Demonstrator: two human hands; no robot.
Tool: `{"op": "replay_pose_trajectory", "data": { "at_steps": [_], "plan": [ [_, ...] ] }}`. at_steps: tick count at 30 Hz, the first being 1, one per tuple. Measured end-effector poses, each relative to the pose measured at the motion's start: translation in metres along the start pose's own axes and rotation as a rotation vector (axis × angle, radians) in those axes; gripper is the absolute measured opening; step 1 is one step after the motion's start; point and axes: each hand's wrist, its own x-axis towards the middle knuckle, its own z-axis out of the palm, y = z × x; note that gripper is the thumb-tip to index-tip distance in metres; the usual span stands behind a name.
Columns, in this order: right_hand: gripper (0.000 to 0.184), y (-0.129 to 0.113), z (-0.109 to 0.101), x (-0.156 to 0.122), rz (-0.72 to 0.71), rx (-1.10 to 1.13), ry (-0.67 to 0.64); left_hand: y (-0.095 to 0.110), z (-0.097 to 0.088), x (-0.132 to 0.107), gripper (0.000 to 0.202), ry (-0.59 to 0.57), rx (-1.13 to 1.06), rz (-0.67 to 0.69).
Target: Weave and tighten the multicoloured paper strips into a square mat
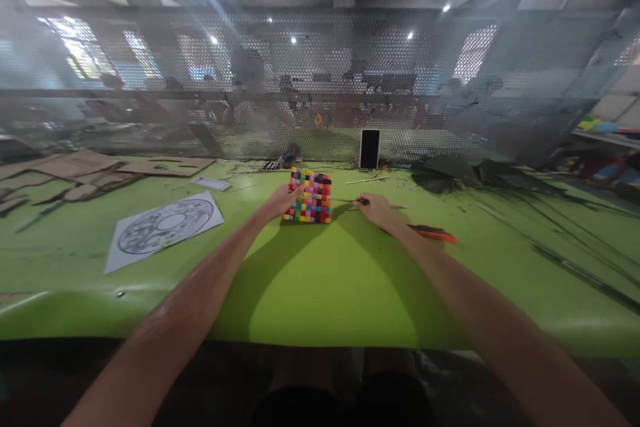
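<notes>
A block of many small coloured squares (313,197) stands tilted on the green table (320,280). My left hand (284,200) rests against its left edge, fingers curled on it. To the right of the block, my right hand (377,208) pinches a thin stick (345,200) that points at the block's right side. Both forearms reach forward from the near edge.
A printed sheet with a round grey pattern (163,227) lies at the left. An orange-handled tool (433,233) sits just right of my right hand. A dark phone (369,148) stands upright behind. Cardboard pieces (90,170) lie far left, dark leaves (460,173) far right.
</notes>
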Motion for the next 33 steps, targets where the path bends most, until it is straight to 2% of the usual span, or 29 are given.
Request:
{"op": "replay_pose_trajectory", "data": {
  "at_steps": [7,14,21,26,33],
  "plan": [
    [0.025,-0.001,0.001,0.000,0.014,-0.020,0.023,0.005,0.000,-0.002,0.049,0.023,0.143,0.048],
    [0.025,-0.005,-0.002,-0.003,0.046,-0.044,0.063,0.011,0.004,-0.005,0.052,-0.016,0.119,0.046],
    [0.024,-0.018,0.000,-0.004,-0.110,-0.018,0.127,0.011,0.015,-0.015,0.053,-0.225,-0.181,-0.014],
    [0.024,-0.019,0.000,0.000,-0.241,0.062,0.111,0.011,0.018,-0.015,0.055,-0.244,-0.373,-0.072],
    [0.024,-0.011,-0.010,0.005,-0.275,0.114,0.120,0.011,0.019,-0.012,0.037,-0.203,-0.403,-0.075]
  ]
}}
